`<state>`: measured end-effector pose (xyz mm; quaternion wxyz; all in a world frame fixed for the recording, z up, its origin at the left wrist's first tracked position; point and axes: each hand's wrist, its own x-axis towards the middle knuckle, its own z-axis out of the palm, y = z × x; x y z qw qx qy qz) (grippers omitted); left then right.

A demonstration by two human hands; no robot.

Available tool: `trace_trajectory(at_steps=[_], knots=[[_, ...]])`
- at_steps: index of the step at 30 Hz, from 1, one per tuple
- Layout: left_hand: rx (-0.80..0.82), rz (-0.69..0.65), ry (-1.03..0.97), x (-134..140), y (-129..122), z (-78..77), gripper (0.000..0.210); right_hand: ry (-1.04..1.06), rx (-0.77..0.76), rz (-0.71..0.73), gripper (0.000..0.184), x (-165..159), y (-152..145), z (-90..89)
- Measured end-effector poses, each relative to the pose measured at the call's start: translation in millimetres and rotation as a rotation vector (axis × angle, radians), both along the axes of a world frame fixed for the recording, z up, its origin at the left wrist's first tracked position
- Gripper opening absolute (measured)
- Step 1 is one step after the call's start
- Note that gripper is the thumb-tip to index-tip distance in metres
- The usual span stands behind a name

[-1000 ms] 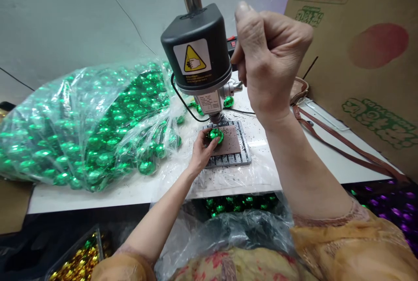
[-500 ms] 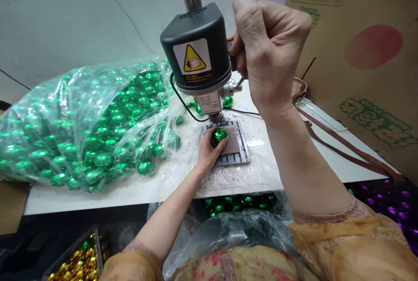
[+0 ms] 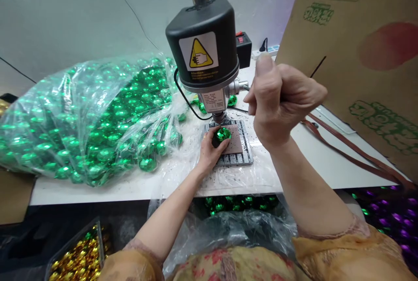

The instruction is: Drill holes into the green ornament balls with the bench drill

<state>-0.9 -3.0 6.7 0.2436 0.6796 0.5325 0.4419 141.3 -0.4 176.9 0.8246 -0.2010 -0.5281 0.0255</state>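
Observation:
My left hand (image 3: 210, 144) pinches a shiny green faceted ball (image 3: 223, 134) between thumb and fingers. The ball rests over a pinkish square pad (image 3: 235, 145) on the slotted grey base plate (image 3: 247, 152). Right above it is the chuck (image 3: 218, 117) of a small black drill press (image 3: 202, 41) with a yellow warning sticker. My right hand (image 3: 277, 98) is closed to the right of the press, around the end of its feed lever (image 3: 244, 86). Most of the lever is hidden by the fingers. Dark shavings lie about the plate.
A clear bag of green balls (image 3: 81, 128) fills the table's left side. A cardboard box (image 3: 369, 68) and brown strap (image 3: 355, 152) are at right. Below the edge are green balls (image 3: 235, 203), a bin of gold ones (image 3: 78, 255) and purple ones (image 3: 395, 218).
My right hand has come down and slightly right, uncovering the switch box behind the press. My left hand keeps the ball under the chuck. The whole view has shifted a little.

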Motion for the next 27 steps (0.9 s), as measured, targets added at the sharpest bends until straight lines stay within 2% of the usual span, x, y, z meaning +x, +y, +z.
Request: trace_trajectory(at_steps=[8,16,27], knots=[[-0.001,0.009,-0.018,0,0,-1.8,0.046,-0.045,0.01,-0.034,0.048,3,1,-9.9],[-0.004,0.001,-0.03,1,-1,1.0,0.047,-0.041,0.091,0.035,0.045,2,4,-18.9],[0.001,0.012,-0.028,2,-3,2.0,0.047,-0.066,0.208,0.01,0.048,4,11,-30.0]])
